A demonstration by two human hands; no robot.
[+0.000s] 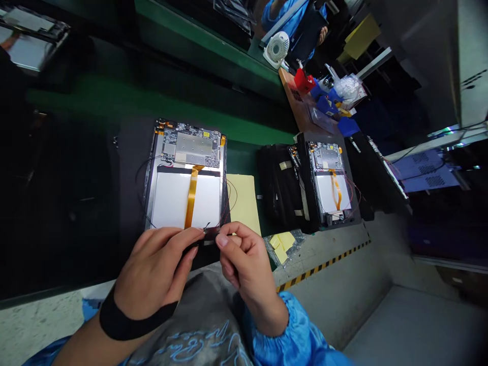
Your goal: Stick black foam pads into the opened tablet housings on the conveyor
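An opened tablet [163, 190] lies on a dark mat in front of me, its circuit board [193, 147] at the far end. An orange flat ribbon cable [190, 199] runs down over the white battery [209, 198]. Over the tablet's near edge, my left hand [160, 259] is closed in a pinch, with a black band round its wrist. My right hand [244, 251] pinches just to the right, fingertips close to the left ones. Between the fingertips shows a small dark piece [212, 232] with a thin wire end; its kind is unclear. Thin red wires loop at the tablet's right side.
A yellow sheet [244, 198] lies right of the tablet. Further right, a second opened tablet [331, 188] leans by black padded material [278, 188]. A small white fan [276, 49] and blue bins [328, 104] stand beyond. Another person [293, 25] is at the far side.
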